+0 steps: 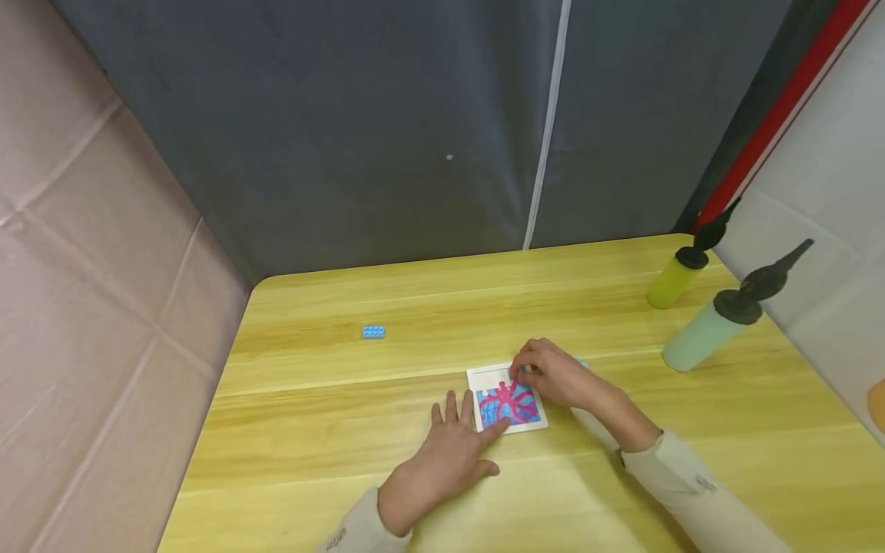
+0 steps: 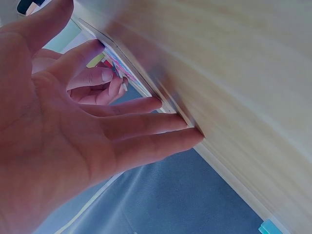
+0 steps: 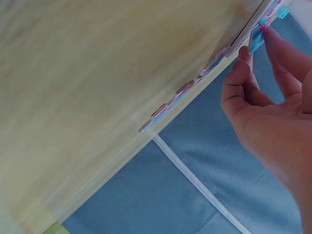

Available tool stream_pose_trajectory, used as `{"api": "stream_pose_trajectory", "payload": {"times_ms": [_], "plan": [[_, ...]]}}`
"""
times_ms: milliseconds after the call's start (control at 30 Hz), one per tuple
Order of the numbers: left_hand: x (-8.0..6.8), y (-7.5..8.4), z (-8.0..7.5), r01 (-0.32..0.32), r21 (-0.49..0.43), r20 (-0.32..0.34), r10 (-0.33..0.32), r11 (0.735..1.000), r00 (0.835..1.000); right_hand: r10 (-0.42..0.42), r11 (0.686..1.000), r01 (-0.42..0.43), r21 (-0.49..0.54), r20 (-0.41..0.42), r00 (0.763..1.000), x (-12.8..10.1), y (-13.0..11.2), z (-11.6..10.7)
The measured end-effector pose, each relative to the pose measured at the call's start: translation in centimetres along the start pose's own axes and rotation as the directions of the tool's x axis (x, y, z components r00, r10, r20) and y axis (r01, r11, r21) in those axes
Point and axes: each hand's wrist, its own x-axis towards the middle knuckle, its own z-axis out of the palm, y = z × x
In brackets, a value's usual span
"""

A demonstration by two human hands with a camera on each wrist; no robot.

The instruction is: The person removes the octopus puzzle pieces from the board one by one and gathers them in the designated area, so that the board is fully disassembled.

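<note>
A small jigsaw puzzle (image 1: pixel 508 407) with a pink octopus on blue sits in a white-bordered tray (image 1: pixel 541 420), its upper strip bare white. My left hand (image 1: pixel 452 453) lies with fingers spread at the tray's lower left, the index fingertip on the picture's lower edge. The other fingertips touch the tabletop beside the tray in the left wrist view. Over the tray's upper right, my right hand (image 1: pixel 553 374) pinches a blue and pink puzzle piece (image 3: pixel 256 40) between thumb and fingers, tilted on edge. Loose puzzle pieces (image 3: pixel 168 108) lie on the table past the right hand, mostly hidden in the head view.
A light-blue toy brick (image 1: pixel 373 332) lies at the back left of the wooden table (image 1: pixel 311 430). On the right stand a yellow-green bottle (image 1: pixel 669 284) and a pale green bottle (image 1: pixel 701 338), both with black tops. A dark curtain (image 1: pixel 380 138) hangs behind the table.
</note>
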Motion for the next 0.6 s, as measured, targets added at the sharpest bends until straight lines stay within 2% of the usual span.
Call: {"api": "stream_pose_trajectory", "payload": {"times_ms": [333, 600], "plan": [[-0.01, -0.07, -0.10, 0.003, -0.018, 0.013, -0.003, 1.000, 1.000, 0.077, 0.993, -0.075, 0.086, -0.026, 0.997, 0.39, 0.06, -0.18], [-0.06, -0.07, -0.09, 0.005, -0.016, 0.009, -0.004, 1.000, 1.000, 0.064, 0.991, -0.057, 0.124, -0.055, 0.996, 0.30, 0.18, -0.33]]}}
